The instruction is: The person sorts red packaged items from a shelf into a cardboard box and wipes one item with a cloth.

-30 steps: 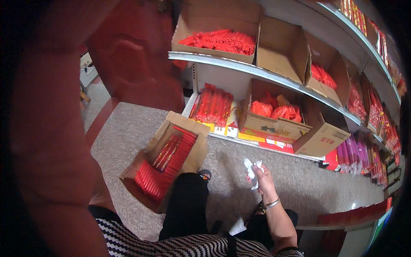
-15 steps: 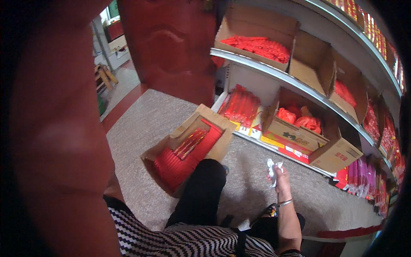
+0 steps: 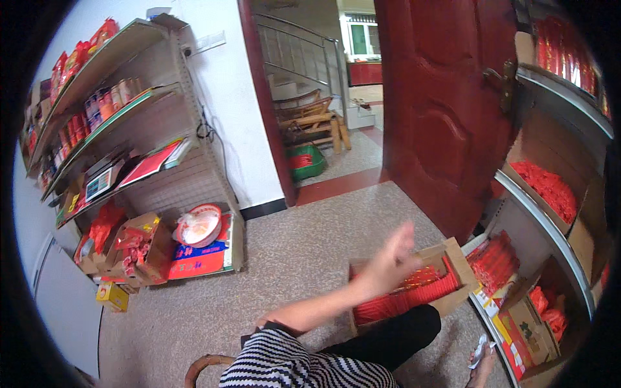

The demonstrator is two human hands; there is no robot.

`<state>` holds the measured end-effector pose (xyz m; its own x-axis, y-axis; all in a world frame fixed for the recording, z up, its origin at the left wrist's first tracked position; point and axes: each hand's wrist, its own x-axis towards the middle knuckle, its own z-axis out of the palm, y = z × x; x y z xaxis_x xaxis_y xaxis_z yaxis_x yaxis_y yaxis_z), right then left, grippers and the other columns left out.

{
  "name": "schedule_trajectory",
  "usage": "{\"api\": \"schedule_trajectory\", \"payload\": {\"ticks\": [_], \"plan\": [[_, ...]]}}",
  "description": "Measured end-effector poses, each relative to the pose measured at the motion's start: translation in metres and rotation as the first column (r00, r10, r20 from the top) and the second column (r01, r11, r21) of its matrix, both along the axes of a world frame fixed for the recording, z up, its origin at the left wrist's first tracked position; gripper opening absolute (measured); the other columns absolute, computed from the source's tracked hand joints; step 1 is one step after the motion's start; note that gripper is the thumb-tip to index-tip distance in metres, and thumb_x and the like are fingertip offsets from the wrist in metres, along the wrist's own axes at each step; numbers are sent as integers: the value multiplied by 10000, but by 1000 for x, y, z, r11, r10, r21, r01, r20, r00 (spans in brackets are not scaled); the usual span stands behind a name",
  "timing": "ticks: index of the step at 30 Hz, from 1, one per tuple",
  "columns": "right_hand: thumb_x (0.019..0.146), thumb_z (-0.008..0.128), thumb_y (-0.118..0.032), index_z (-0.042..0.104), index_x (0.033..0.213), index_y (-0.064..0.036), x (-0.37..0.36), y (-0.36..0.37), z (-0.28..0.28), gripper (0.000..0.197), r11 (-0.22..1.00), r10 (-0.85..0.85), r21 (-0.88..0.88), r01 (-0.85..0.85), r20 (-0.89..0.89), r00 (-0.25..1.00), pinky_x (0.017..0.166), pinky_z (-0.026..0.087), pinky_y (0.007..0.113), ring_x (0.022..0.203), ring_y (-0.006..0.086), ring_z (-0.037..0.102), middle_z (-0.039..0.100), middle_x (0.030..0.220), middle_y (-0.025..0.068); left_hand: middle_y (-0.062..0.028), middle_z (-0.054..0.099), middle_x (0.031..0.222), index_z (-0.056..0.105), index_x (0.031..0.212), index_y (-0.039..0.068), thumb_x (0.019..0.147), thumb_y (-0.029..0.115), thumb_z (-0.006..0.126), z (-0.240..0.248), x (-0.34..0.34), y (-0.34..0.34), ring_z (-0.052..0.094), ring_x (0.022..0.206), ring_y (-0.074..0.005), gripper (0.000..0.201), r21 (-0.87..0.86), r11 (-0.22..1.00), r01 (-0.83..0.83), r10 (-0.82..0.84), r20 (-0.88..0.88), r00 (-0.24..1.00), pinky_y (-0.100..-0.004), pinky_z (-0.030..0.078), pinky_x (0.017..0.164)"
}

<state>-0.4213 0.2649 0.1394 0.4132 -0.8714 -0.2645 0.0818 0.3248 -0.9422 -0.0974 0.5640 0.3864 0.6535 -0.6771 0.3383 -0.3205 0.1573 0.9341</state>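
1. Clock directions run around the cardboard carton, with 12 toward the top of the view. The carton stands on the speckled floor, filled with red sticks and a gold-marked red bundle.
2. The left hand is over the carton's 11 o'clock edge, blurred. Its grip is loose and empty, fingers stretched out; whether it touches the cardboard I cannot tell.
3. The right hand is at 5 o'clock, partly cut off by the view's lower edge. Its grip is closed around crumpled white paper, which sticks out past the fingers.
4. A leg in black trousers borders the carton at 6 o'clock, hiding part of its near edge.
5. At 3 o'clock the loaded right-hand shelving comes close to the carton's corner, leaving little room there.
6. The dark red door stands at 12 to 1 o'clock, its bottom edge near the raised flap.
7. The widest free floor spreads at 9 o'clock, reaching the left-hand shelving at 10. The red threshold crosses the doorway at 11.
8. A curved wooden rail rises at 8 o'clock.
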Motion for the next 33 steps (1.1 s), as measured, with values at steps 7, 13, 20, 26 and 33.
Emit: {"api": "schedule_trajectory", "payload": {"ticks": [7, 13, 20, 26, 33], "plan": [[865, 517, -438, 598, 1102, -132, 37, 33, 37, 396, 978, 198, -31, -208, -199, 960, 495, 354, 200, 611, 49, 459, 552, 764, -32, -262, 362, 1267, 240, 1350, 19, 849, 356, 529, -180, -45, -52, 349, 1190, -411, 669, 419, 899, -129, -100, 483, 870, -467, 315, 970], [864, 516, -392, 555, 1086, -115, 30, 11, 15, 357, 986, 160, -14, -166, -186, 969, 452, 380, 215, 564, 85, 488, 554, 745, 1, -221, 413, 1194, 316, 1304, 37, 849, 344, 528, -180, -61, -75, 414, 1112, -367, 588, 357, 930, -90, -102, 484, 869, -449, 367, 900], [869, 515, -307, 495, 1067, -96, 21, 12, -8, 290, 989, 144, 36, -140, -153, 978, 382, 408, 240, 477, 135, 506, 542, 695, 42, -105, 551, 881, 524, 868, 8, 824, 167, 550, -82, -49, -60, 523, 850, -305, 167, 59, 974, 218, -221, 40, 975, -417, 394, 817], [848, 566, -252, 538, 970, -59, 12, 11, -12, 230, 998, 44, 36, -42, -57, 997, 386, 444, 242, 484, 126, 535, 563, 720, 35, -49, 505, 678, 473, 661, 58, 731, 12, 572, 152, -80, 11, 551, 673, -221, 130, -502, 678, 537, -23, 716, 698, -499, 317, 908], [868, 502, -157, 468, 1027, -24, 21, 30, 30, 210, 998, 28, 63, -27, -16, 999, 412, 469, 269, 508, 185, 559, 579, 741, 118, -50, 516, 694, 484, 727, 63, 749, 57, 573, 163, -88, 12, 558, 678, -218, 92, -511, 570, 643, 206, 847, 490, -480, 336, 897]]}}
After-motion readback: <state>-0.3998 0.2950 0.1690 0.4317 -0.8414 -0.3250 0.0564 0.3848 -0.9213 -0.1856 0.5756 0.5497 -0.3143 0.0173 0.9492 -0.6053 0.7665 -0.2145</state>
